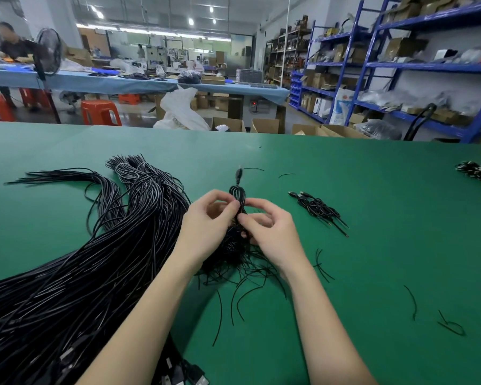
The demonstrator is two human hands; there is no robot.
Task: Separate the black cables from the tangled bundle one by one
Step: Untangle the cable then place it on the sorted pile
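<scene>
A big tangled bundle of black cables (pixel 100 254) sprawls over the left half of the green table (pixel 372 190). At the table's middle, my left hand (pixel 206 220) and my right hand (pixel 270 229) both pinch one folded black cable (pixel 238 194). Its loops stand up between my fingers and its plug end (pixel 238 173) points away from me. A heap of thin black ties (pixel 242 262) lies under my wrists. To the right lie a few coiled, tied cables (pixel 318 208) side by side.
Loose black tie pieces (pixel 413 301) are scattered over the right part of the table. Another small pile of cables (pixel 479 172) sits at the far right edge. Beyond the table are cardboard boxes, red stools, blue shelving and a person at a far bench.
</scene>
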